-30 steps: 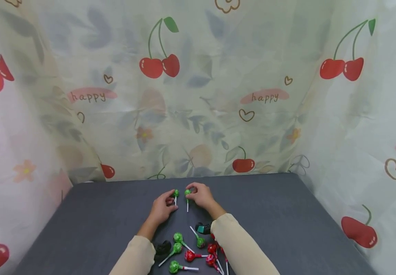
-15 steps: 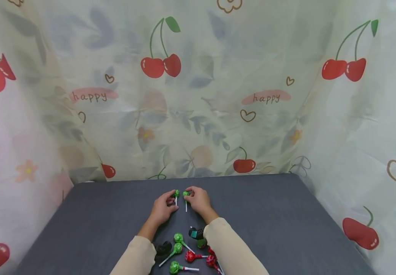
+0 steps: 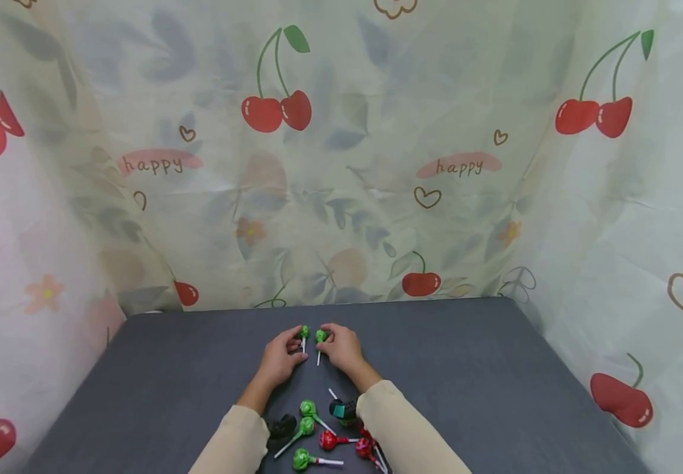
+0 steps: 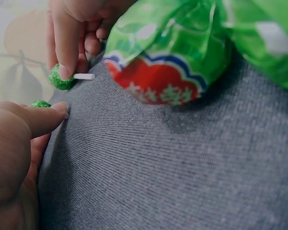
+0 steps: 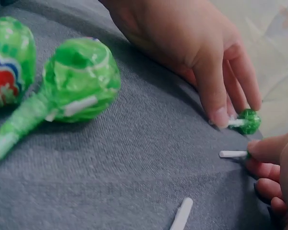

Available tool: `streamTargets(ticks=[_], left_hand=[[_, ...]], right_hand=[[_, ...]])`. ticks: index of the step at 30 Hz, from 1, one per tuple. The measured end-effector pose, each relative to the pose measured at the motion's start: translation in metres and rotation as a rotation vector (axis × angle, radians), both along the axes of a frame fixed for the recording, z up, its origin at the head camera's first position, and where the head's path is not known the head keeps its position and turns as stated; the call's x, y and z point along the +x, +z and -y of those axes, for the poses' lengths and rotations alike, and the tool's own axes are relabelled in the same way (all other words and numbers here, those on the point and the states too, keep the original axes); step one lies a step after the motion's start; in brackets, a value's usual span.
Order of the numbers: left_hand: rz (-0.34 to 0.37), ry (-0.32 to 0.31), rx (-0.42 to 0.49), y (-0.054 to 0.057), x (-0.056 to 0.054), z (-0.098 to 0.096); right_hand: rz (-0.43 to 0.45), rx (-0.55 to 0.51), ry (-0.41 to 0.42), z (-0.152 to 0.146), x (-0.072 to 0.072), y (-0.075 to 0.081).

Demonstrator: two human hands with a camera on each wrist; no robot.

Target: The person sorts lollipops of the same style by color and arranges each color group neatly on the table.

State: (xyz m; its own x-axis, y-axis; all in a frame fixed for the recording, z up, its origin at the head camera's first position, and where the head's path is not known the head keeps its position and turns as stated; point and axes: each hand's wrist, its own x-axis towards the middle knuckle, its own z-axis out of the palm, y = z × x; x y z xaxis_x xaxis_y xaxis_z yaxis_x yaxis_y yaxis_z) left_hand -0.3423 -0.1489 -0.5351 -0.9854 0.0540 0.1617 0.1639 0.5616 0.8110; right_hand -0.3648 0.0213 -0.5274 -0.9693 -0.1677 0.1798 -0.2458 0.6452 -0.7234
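Note:
At the far middle of the dark table, two green-wrapped lollipops lie side by side, white sticks pointing toward me. My left hand holds the left green lollipop, fingers at its head and thumb near the stick's end. The right green lollipop is pinched at its head by my right hand; its stick shows free in the right wrist view. A narrow gap separates the two. Most of the left lollipop's head is hidden by fingers in the left wrist view.
Nearer me, between the forearms, lie several green lollipops and red lollipops, some partly hidden by the right sleeve. Black wrist cameras sit at both cuffs. A cherry-printed curtain borders the table's back and sides.
My right hand has shifted slightly left with its lollipop, bringing it closer to the left one, its stick now slightly slanted. My right forearm covers more of the red lollipops. My left hand stays put.

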Motion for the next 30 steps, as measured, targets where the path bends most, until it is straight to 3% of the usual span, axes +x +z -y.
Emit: streamTargets(ticks=[10,23,30], left_hand=[[0.007,0.003,0.019,0.001,0.000,0.000],[0.001,0.009,-0.036,-0.001,0.002,-0.001],[0.004,0.006,-0.039,-0.001,0.001,0.000]], right_hand=[[-0.006,0.005,-0.022,0.007,-0.001,0.001],[0.047,0.101,-0.064,0.018,-0.003,0.008],[0.071,0.086,-0.074,0.019,-0.004,0.007]])
